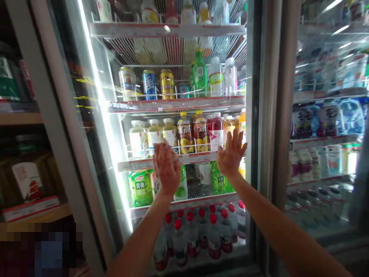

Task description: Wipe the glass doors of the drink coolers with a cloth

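Note:
My right hand (231, 156) is raised in front of the drinks cooler with its fingers spread, and it holds nothing. It overlaps a red-drink bottle (216, 125) and a green package (218, 181) in the picture; contact cannot be made out. My left hand (166, 169), slightly blurred, is stretched upward with nothing visible in it. Behind it stand pale tea bottles (170, 130) with white caps. Between the hands, on the middle shelf, are dark brown tea bottles (185, 132) with yellow caps. A large green package (140, 188) sits on the shelf below, left of my left hand.
Wire-fronted shelves (175, 104) hold cans (167, 84) and a green bottle (200, 73). Red-capped water bottles (180, 236) fill the bottom. A metal door frame (284, 115) stands at the right, a lit strip (99, 96) at the left. A wooden shelf (23, 117) with goods is further left.

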`<state>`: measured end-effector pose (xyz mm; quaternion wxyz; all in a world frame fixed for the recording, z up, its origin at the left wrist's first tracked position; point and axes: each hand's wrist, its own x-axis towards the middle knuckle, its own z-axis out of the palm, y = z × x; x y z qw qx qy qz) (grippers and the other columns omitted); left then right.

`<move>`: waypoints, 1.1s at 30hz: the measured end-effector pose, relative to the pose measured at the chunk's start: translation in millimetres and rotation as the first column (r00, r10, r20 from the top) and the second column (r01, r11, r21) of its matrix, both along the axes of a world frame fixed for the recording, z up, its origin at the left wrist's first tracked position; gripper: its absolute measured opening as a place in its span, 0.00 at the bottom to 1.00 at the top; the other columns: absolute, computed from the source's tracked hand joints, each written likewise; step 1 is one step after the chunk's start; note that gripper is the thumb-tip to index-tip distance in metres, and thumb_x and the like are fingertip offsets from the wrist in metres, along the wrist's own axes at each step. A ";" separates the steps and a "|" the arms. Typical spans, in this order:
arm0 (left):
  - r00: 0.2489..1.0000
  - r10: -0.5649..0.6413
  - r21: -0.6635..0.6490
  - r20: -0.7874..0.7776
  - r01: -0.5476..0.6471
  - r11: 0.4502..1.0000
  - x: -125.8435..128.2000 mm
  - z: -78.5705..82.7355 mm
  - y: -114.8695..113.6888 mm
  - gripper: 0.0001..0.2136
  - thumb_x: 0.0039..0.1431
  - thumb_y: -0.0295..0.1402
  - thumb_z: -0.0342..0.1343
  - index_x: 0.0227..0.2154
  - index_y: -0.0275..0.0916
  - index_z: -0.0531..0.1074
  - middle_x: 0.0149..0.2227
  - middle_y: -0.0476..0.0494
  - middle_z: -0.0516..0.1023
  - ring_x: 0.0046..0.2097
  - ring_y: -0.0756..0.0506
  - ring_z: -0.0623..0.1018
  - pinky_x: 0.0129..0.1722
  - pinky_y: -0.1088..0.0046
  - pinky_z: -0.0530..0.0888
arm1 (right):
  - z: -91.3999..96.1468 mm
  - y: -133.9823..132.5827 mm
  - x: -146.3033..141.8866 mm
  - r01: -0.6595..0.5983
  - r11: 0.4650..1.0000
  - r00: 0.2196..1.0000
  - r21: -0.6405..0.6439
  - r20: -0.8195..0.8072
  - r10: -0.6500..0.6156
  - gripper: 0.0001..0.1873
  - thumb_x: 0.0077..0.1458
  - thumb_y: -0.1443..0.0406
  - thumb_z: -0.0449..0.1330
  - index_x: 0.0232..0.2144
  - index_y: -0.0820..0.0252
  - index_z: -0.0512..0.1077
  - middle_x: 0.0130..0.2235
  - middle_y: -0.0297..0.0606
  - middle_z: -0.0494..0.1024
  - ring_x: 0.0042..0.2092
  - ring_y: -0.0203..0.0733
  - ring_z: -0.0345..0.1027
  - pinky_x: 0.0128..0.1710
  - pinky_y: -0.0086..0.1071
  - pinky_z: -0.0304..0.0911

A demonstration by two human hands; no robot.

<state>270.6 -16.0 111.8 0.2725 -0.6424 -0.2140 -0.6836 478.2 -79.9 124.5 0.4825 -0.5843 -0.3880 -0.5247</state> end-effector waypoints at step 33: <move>0.992 0.080 -0.025 0.093 -0.078 0.997 -36.3 3.7 9.5 0.24 0.58 0.30 0.48 0.58 0.31 0.56 0.62 0.29 0.56 0.65 0.38 0.51 0.60 0.55 0.55 | -7.9 -1.3 -2.3 -0.077 0.997 0.994 -0.014 0.082 0.078 0.33 0.58 0.61 0.44 0.64 0.60 0.42 0.65 0.46 0.49 0.66 0.50 0.36 0.61 0.54 0.35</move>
